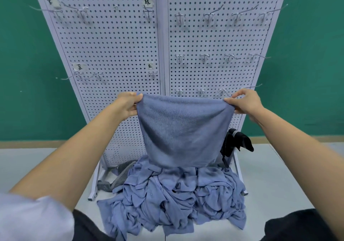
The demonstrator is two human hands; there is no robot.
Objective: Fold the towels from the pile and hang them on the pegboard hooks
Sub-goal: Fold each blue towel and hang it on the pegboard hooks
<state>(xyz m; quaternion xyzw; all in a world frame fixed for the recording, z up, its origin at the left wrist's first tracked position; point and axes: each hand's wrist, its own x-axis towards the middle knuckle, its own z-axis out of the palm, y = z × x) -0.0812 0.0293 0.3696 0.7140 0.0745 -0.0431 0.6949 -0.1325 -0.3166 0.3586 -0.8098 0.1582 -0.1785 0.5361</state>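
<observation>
Above the held towel (pixel 183 129), pegboard (pixel 121 45) labels "绿" (pixel 146 1), "蓝" (pixel 79 67), "红" (pixel 150 66); fourth (pixel 53 1) illegible.

Grey floor (pixel 37 166) bearing towel pile (pixel 176 199), pegboard (pixel 115 45)

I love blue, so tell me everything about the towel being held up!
The towel is plain grey-blue, soft-looking knitted cloth. It hangs spread out before the pegboard, its top edge stretched between the left hand and the right hand, each pinching a top corner. Its bottom meets the crumpled pile of matching towels below.
</observation>
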